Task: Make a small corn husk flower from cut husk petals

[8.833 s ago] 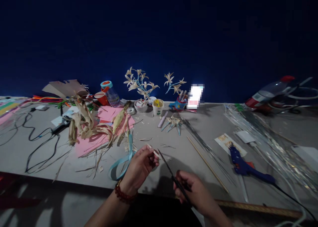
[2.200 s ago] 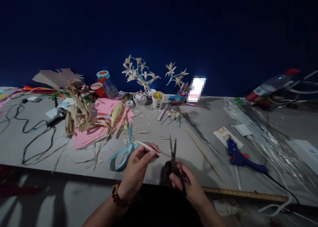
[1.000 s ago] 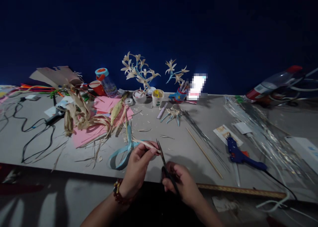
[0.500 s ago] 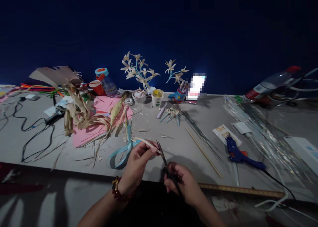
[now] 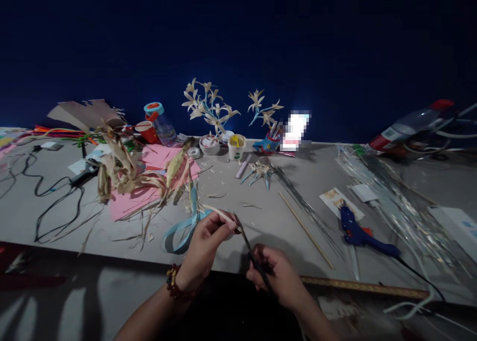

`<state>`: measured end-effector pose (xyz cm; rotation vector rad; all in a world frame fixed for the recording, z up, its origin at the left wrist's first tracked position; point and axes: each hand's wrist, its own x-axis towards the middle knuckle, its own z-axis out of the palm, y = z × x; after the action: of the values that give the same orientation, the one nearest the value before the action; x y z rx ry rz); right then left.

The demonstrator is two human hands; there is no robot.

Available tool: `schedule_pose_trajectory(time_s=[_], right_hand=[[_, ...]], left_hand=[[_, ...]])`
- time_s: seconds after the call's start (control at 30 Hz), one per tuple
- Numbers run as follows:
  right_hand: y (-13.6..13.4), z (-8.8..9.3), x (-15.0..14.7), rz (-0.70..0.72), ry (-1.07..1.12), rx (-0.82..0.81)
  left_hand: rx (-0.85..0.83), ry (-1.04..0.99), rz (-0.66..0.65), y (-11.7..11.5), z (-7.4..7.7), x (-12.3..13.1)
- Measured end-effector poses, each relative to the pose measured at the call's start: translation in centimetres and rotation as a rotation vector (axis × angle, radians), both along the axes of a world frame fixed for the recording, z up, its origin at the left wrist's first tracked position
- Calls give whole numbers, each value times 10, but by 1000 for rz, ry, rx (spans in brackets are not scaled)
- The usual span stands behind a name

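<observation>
left hand [image 5: 206, 236] pinching a pale strip [image 5: 220, 213], right hand [image 5: 274, 271] gripping dark scissors [image 5: 254, 256], light-blue ribbon [image 5: 194, 202] just beside the left hand, thin stick [image 5: 306, 230] and glue gun [image 5: 354, 227] rightward

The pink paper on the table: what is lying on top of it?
Dried husk-like leaves lie across the pink paper, with a yellowish-green piece toward its right side. Anything directly beneath them is covered.
</observation>
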<state>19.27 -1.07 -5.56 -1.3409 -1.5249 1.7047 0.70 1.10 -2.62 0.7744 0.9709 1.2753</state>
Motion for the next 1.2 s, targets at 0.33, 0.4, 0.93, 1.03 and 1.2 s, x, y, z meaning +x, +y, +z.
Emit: schedule_pose_trajectory(time_s=[0.33,0.4,0.93,1.03,1.2], right_hand=[[1,9,-3,-61,84,-3],[2,7,0,-30,70,53],[19,14,-10,-285,288,123],[24,21,-19,-269,323,136],[31,32,-16,-219,271,135]], left_hand=[[68,27,-23,-1,3,3],[78,44,-21,-1,4,2],[85,88,-76,-2,5,3],[66,56,-103,-4,4,8],[69,163,-163,-17,3,0]])
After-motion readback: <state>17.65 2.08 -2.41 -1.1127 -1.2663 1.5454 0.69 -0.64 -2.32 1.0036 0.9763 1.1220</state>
